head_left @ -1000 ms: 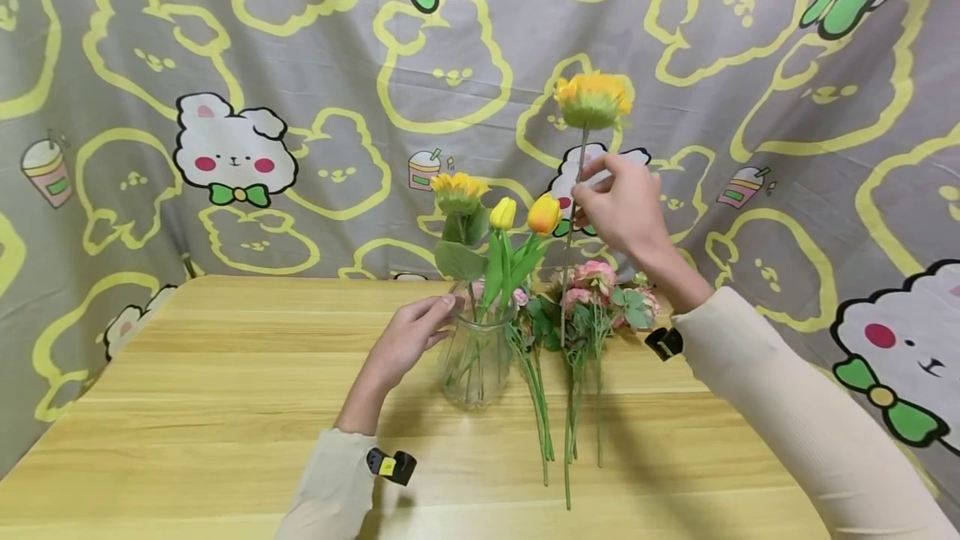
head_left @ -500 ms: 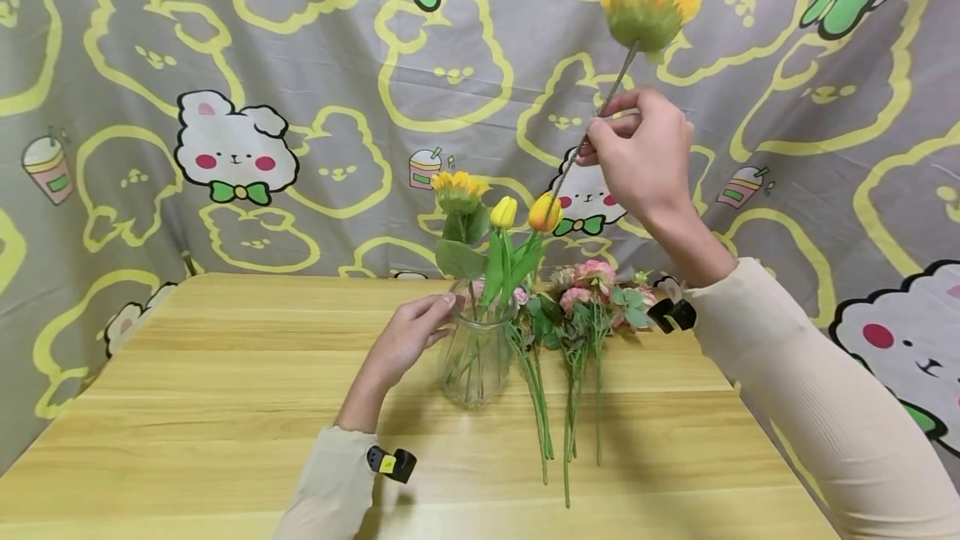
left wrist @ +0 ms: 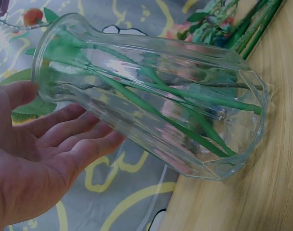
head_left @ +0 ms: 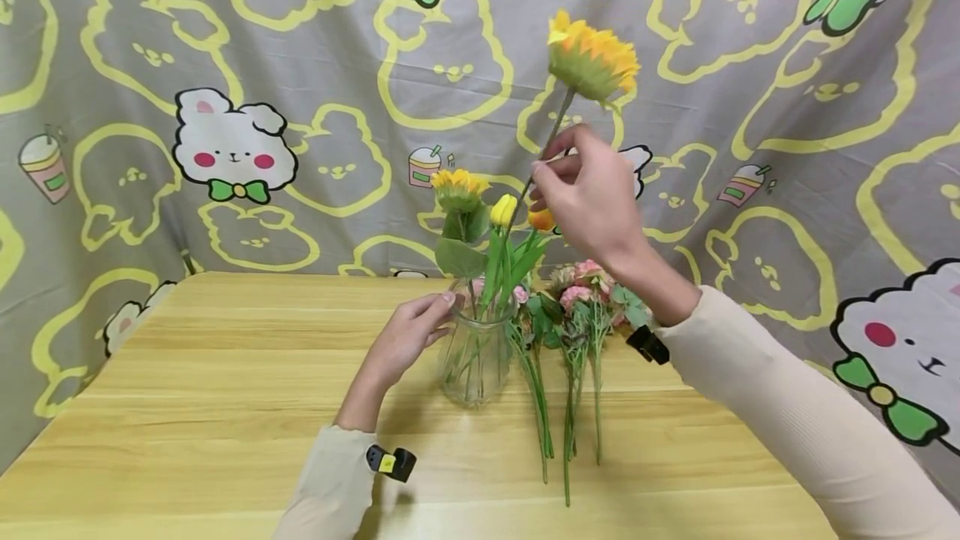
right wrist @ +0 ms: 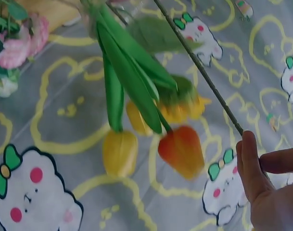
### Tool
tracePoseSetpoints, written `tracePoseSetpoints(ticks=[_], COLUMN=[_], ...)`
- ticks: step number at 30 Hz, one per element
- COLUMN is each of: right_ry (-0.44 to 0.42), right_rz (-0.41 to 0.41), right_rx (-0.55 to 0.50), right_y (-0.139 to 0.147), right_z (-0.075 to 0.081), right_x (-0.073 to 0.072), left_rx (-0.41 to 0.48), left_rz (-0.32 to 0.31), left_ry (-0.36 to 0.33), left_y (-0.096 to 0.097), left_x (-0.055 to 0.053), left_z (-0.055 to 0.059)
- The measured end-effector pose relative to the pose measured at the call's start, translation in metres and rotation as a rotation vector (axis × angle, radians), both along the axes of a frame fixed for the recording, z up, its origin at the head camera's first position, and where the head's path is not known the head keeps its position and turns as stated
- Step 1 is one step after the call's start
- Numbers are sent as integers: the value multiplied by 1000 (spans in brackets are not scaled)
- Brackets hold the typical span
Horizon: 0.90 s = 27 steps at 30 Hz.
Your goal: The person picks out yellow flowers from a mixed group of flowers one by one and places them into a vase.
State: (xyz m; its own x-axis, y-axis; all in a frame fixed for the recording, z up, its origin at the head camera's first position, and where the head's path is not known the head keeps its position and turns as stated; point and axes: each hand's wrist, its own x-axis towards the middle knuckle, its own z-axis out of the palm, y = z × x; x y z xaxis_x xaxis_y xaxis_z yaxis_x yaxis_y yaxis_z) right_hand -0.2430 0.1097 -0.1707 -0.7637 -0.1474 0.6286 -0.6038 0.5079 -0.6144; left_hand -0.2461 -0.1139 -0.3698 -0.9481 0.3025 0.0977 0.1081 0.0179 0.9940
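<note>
My right hand (head_left: 596,198) pinches the stem of a yellow sunflower (head_left: 592,61) between thumb and fingers. The flower tilts up to the right, and its stem slants down past the tulips toward the vase mouth. A clear glass vase (head_left: 474,369) stands on the table, holding another sunflower (head_left: 459,190), a yellow tulip (head_left: 503,211) and an orange tulip (head_left: 540,219). At the vase's left side, my left hand (head_left: 408,333) touches the neck. In the left wrist view its fingers (left wrist: 83,127) lie loosely extended against the glass (left wrist: 151,120), thumb at the rim.
Right of the vase, several pink flowers (head_left: 576,298) lie on the wooden table (head_left: 225,407), their green stems (head_left: 570,423) pointing to the front. A grey cloth (head_left: 322,65) with yellow outlines and rabbit prints hangs behind the table.
My right hand lifted the sunflower up and right, then brought it back left and down, with its stem now slanting over the tulips. The left hand and vase stayed in place.
</note>
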Motion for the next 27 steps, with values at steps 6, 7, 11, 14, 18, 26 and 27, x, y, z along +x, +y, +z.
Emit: tracePoseSetpoints(ticks=[6, 7, 11, 14, 18, 26, 27], right_ry=[-16, -21, -64, -86, -122, -184, -195], right_rz=[27, 25, 36, 42, 54, 50, 53], right_rx=[75, 83, 94, 122, 149, 200, 202], right_y=[-9, -10, -14, -18, -21, -25, -25], right_z=[-22, -25, -38, -49, -65, -91, -94], right_x=[-2, -3, -3, -3, -5, -6, -6], left_rx=[-3, -2, -2, 1, 4, 4, 3], left_rz=[6, 9, 12, 13, 6, 3, 3], left_ry=[6, 4, 10, 10, 10, 20, 21], left_y=[0, 0, 0, 0, 0, 0, 0], left_x=[-1, -1, -1, -1, -1, -1, -1], left_z=[-1, -1, 0, 0, 1, 0, 0])
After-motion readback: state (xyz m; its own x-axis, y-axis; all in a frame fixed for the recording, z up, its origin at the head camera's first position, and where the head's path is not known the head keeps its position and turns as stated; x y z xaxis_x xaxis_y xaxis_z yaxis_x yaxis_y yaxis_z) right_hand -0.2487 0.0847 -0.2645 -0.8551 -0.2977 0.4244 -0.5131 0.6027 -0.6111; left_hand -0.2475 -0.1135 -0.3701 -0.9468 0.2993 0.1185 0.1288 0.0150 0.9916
